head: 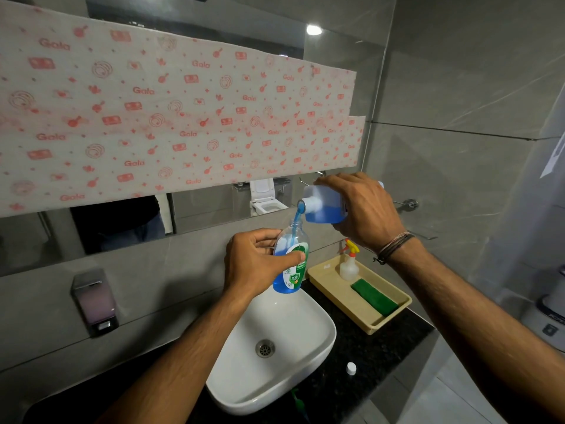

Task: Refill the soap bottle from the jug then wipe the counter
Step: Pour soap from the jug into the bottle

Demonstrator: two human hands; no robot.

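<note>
Soap bottle (291,261), gripped upright in left hand (255,264) over sink (275,347), takes blue stream from jug (324,205) tilted in right hand's (363,209) grip just above; hold spout close, pour slowly.

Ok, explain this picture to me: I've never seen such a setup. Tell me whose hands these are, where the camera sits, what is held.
No machine here: a person's two bare hands, filmed by one wide camera worn on the head. The left hand grips a clear plastic soap bottle with a green label over the white ceramic sink. The right hand tips a translucent jug, pouring blue liquid into it. On the black speckled counter lie a small white cap and a beige plastic tray holding a clear spray bottle and a green pad.
</note>
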